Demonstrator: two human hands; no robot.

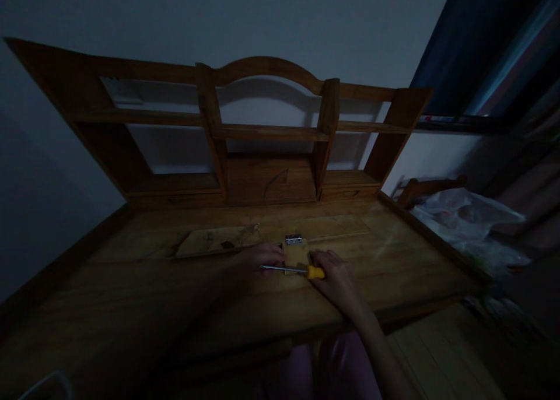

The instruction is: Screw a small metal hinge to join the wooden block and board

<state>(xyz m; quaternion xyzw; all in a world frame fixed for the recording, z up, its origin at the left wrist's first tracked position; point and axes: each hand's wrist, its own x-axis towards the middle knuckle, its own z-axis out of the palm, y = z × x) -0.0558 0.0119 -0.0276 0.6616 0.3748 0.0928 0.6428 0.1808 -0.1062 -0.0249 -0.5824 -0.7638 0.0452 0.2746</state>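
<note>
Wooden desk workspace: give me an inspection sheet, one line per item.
Surface: brown wooden desk, dimly lit, with a shelved wooden hutch at the back.
Job's things: yellow-handled screwdriver lying across a small pale wooden block with a silver metal hinge at its far edge.
Clutter: long flat wooden board behind the block.
Hands: right hand grips the screwdriver handle; left hand rests at the shaft, beside the block.
Cables: nothing seen.
Surroundings: white plastic bag at right; pale wall; dark curtain.
</note>
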